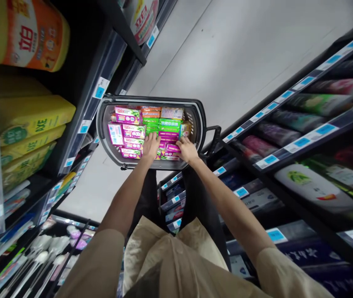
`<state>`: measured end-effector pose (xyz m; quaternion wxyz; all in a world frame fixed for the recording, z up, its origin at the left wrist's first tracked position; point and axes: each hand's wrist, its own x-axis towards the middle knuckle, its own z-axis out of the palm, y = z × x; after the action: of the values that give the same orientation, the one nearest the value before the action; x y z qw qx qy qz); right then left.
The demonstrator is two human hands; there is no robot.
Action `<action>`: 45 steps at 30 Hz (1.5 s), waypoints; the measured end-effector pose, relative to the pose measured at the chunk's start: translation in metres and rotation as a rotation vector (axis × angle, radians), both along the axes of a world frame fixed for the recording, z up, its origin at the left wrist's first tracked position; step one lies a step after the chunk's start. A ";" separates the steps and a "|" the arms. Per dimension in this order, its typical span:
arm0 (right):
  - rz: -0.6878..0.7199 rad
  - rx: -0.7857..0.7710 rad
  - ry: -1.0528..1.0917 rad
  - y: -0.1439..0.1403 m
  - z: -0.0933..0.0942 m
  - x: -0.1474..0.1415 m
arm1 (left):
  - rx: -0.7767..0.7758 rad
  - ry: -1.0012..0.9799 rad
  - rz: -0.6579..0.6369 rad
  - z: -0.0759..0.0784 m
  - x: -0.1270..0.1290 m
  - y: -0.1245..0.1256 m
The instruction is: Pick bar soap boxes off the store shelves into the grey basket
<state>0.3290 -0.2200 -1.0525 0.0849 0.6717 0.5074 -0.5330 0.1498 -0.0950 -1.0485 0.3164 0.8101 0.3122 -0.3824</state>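
My left hand [150, 145] lies flat, fingers together, on the pink boxes [132, 131] in the basket [198, 118] on the floor; right hand [188, 150] pinches a pink box [172, 147] at the near edge. Risk: stacked rows could slide if I tug one out. One basket; pink roughly eight, green boxes [164, 123] three or four, blurred.

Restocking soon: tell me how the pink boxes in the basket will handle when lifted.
The pink boxes look like flat-sided cartons, so probably stiff and unlikely to roll. They seem small and likely light. Glossy faces may slip, packed tight in the basket under both hands.
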 end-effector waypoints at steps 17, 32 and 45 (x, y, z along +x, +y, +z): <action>0.114 -0.106 0.032 -0.021 0.007 -0.059 | -0.229 0.113 -0.034 0.011 -0.041 0.003; 0.081 -0.048 -0.005 -0.030 0.022 -0.068 | -0.229 0.095 -0.107 0.006 -0.053 -0.025; 0.076 -0.193 0.116 -0.018 0.005 -0.050 | -0.322 0.090 -0.070 -0.004 -0.046 -0.015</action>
<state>0.2795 -0.2375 -1.0472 0.1402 0.6087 0.4829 -0.6137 0.1039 -0.1105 -1.0528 0.4143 0.7414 0.2325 -0.4739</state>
